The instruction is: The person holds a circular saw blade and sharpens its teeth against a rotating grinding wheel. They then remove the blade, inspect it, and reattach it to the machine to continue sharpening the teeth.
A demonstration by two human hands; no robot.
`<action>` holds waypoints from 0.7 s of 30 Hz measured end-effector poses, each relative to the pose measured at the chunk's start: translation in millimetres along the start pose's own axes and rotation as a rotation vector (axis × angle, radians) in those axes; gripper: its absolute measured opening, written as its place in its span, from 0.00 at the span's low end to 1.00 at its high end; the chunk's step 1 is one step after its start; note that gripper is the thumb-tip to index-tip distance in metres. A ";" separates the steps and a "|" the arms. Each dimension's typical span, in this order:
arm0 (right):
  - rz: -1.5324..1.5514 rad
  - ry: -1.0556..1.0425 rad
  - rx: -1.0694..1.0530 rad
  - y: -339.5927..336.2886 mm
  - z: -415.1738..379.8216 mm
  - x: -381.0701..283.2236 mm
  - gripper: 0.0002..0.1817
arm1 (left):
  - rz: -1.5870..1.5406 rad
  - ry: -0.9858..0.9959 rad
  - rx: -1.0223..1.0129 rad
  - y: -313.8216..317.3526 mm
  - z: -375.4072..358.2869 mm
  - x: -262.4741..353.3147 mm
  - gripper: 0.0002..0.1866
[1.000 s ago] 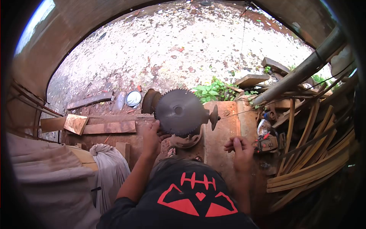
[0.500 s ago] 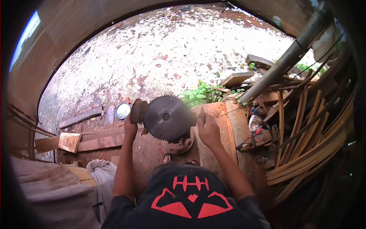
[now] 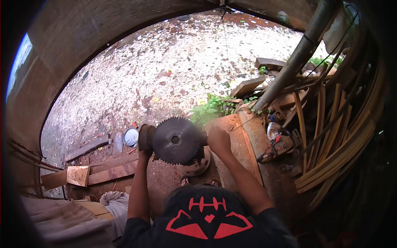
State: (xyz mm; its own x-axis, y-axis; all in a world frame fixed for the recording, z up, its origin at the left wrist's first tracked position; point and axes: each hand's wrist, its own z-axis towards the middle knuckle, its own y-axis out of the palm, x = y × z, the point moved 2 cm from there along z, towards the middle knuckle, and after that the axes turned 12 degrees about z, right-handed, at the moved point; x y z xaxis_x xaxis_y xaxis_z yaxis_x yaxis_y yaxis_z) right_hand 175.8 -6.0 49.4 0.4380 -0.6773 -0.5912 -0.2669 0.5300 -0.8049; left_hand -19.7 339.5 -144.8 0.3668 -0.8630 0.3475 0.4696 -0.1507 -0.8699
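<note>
A round toothed saw blade [image 3: 175, 139] with a central hole is held up in front of my body, face towards me. My left hand [image 3: 145, 152] grips a brown rounded part [image 3: 146, 137] beside the blade's left edge. My right hand [image 3: 218, 139] is closed at the blade's right edge, its fingers slightly blurred; what it holds is hidden. Below the blade sits a brown round base [image 3: 195, 166], partly covered by it.
Orange-brown slabs [image 3: 231, 136] lie to the right, with a chainsaw-like tool [image 3: 279, 147] beyond. Curved wood strips [image 3: 339, 153] and a slanted pole [image 3: 291, 56] stand further right. Planks [image 3: 112, 170], a white round container [image 3: 131, 137] and draped cloth [image 3: 66, 219] are at left.
The blade has turned slightly and sits a little lower and further left in view. My right hand has moved down against its edge, and the dark thin piece seen in its fingers no longer shows.
</note>
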 end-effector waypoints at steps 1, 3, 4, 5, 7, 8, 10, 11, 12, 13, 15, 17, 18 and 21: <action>0.010 0.015 -0.010 0.7 -1.6 0.1 0.14 | -0.022 0.006 0.011 2.0 0.1 -1.4 0.17; 0.030 0.044 -0.033 3.1 -7.7 1.4 0.13 | -0.042 0.042 0.036 3.7 6.9 0.2 0.17; 0.088 -0.048 0.057 5.8 -13.9 3.0 0.12 | -0.041 0.061 0.048 2.3 12.5 4.8 0.17; 0.145 -0.139 0.146 11.5 -24.2 7.4 0.13 | -0.046 0.083 0.057 -0.1 17.2 8.5 0.17; 0.280 -0.281 0.296 14.6 -45.9 12.8 0.15 | -0.049 0.107 0.067 -1.1 20.2 12.8 0.17; 0.364 -0.337 0.359 13.9 -53.2 14.1 0.16 | -0.050 0.113 0.072 -2.4 20.6 14.2 0.17; 0.450 -0.478 0.420 2.0 -53.3 12.3 0.18 | -0.040 0.120 0.083 -4.0 20.9 16.6 0.17; 0.495 -0.373 0.400 3.0 -46.9 24.4 0.17 | -0.037 0.123 0.085 -5.1 19.7 17.7 0.17; 0.538 -0.261 0.380 9.3 -40.6 41.4 0.16 | -0.030 0.123 0.085 -4.9 18.6 19.2 0.17; 0.577 -0.145 0.362 11.6 -36.8 50.9 0.17 | -0.028 0.125 0.084 -4.3 17.4 20.6 0.17; 0.636 0.177 0.168 20.6 -16.0 72.3 0.23 | -0.025 0.129 0.082 -4.7 15.2 22.0 0.17; 0.628 0.277 -0.038 32.1 -0.3 89.9 0.25 | -0.017 0.132 0.081 -6.7 14.5 23.2 0.17; 0.668 0.284 -0.002 30.9 -1.4 87.2 0.27 | -0.014 0.132 0.083 -7.3 13.3 24.1 0.17; 0.602 0.044 0.175 29.1 -4.5 79.8 0.23 | -0.001 0.128 0.082 -9.1 8.8 24.3 0.17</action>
State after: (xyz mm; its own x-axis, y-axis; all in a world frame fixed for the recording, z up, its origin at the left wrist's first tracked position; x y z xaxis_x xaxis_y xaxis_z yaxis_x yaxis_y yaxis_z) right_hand 199.1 -46.9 -21.5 0.2176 -0.2528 -0.9427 -0.3095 0.8982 -0.3123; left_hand -8.0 324.2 -125.4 0.2633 -0.9180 0.2965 0.5363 -0.1162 -0.8360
